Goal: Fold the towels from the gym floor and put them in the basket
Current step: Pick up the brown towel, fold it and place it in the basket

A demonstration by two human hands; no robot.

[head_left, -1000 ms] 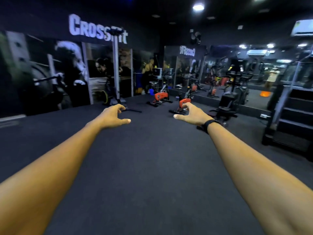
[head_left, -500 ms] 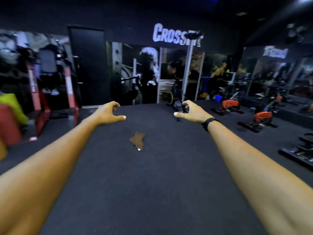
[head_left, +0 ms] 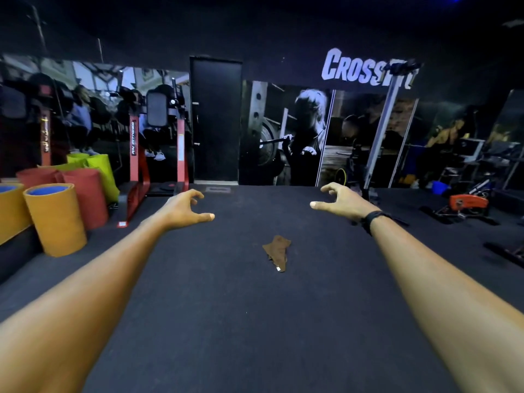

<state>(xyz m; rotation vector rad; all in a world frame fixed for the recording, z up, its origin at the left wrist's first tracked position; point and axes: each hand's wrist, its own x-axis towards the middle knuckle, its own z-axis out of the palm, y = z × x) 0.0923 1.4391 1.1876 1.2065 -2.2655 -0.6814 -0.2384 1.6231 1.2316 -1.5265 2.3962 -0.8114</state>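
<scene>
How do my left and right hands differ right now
The right hand has a black band at its wrist; the left hand has a bare wrist. Both are held out over the floor, fingers loosely curled, holding nothing, beyond the brown towel.

You're in a gym: dark rubber floor (head_left: pixel 255 321), "CrossFit" sign (head_left: pixel 365 70) on the back wall, lifting murals (head_left: pixel 286 134) below it, red rack (head_left: pixel 158 154) at left w/ rolled mats (head_left: pixel 56 219) beside it, and prob. an orange bike (head_left: pixel 467 202) far right, blurry.
</scene>
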